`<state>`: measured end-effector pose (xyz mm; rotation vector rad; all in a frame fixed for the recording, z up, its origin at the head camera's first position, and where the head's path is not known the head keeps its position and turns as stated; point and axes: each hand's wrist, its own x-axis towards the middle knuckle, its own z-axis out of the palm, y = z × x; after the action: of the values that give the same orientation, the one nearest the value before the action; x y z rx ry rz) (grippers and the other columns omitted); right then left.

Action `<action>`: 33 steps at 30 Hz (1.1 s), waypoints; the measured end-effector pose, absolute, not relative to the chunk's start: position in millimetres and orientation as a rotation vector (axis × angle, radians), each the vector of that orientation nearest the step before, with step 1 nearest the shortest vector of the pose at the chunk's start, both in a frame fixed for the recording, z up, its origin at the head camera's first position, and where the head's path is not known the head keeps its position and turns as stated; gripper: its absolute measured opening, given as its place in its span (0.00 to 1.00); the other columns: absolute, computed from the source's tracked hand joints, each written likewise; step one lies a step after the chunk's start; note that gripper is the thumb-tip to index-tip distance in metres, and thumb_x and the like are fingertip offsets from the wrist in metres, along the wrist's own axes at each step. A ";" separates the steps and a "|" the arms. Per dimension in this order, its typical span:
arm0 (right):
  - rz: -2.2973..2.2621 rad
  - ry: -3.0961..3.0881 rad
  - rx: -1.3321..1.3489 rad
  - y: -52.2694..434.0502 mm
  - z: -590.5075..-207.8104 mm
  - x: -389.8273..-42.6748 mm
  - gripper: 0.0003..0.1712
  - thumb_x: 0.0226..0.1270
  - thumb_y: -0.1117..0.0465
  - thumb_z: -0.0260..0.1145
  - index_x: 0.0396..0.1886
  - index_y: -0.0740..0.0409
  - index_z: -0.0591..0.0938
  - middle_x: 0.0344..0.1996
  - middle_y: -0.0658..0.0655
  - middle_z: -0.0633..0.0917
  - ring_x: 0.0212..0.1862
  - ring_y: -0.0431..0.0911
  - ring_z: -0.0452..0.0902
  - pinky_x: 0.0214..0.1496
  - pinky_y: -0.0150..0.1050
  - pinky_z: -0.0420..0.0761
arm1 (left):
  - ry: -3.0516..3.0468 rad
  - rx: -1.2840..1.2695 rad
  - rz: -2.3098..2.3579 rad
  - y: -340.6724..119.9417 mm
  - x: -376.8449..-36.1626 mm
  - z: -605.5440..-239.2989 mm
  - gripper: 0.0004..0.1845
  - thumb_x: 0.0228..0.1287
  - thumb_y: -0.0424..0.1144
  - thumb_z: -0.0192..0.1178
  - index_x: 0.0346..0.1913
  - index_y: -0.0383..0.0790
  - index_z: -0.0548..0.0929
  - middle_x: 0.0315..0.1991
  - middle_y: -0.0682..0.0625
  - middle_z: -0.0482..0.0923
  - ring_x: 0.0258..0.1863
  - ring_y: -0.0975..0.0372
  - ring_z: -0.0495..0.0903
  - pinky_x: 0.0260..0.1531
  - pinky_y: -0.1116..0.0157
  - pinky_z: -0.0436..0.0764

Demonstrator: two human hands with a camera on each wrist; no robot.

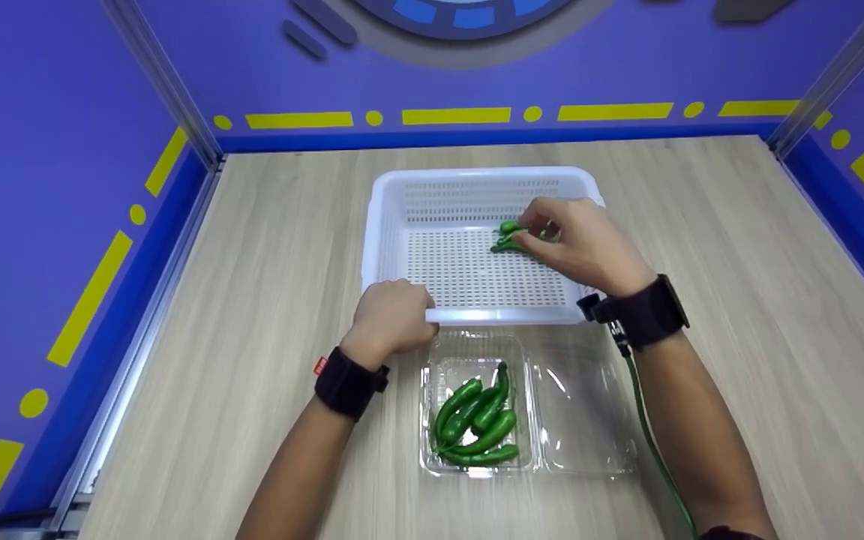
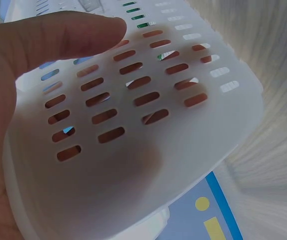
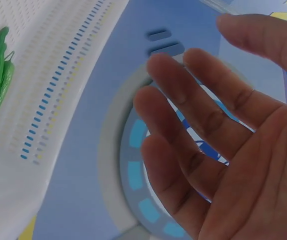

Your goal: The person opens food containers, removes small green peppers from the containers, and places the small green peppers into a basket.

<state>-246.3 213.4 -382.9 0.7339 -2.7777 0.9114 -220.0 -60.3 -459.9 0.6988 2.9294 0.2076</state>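
At the near left corner of the basket (image 1: 507, 316), the head view shows me the left hand (image 1: 394, 307) gripping the rim. The right hand (image 1: 578, 244) hangs over peppers (image 1: 505, 245) at the basket's right side. More peppers (image 1: 469, 414) lie in the clear tray (image 1: 477, 472), beside its lid (image 1: 582, 420). I would watch the cord (image 1: 648, 420) from the right wrist: passing so near the lid, it could catch and drag the tray.

In the left wrist view, thumb and fingers are clamped on the slotted wall; an uneven pull could tip the basket and slide its peppers.

In the right wrist view, the fingers (image 3: 171, 80) stand apart, holding nothing. A loose pinch on such glossy skins could slip, I judge, or disturb neighbouring peppers.
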 end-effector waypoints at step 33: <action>0.669 -2.698 1.146 191.6 -381.3 -178.1 0.13 0.65 0.50 0.72 0.44 0.50 0.84 0.39 0.47 0.87 0.42 0.40 0.83 0.46 0.40 0.82 | 2.934 0.669 0.194 -60.0 -220.0 -460.3 0.16 0.55 0.46 0.63 0.14 0.50 0.74 0.17 0.55 0.74 0.21 0.58 0.75 0.23 0.58 0.73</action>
<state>-178.1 191.6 -381.3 1.1457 -2.6975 0.6692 -220.0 -60.0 -460.3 0.6690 2.9339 0.1942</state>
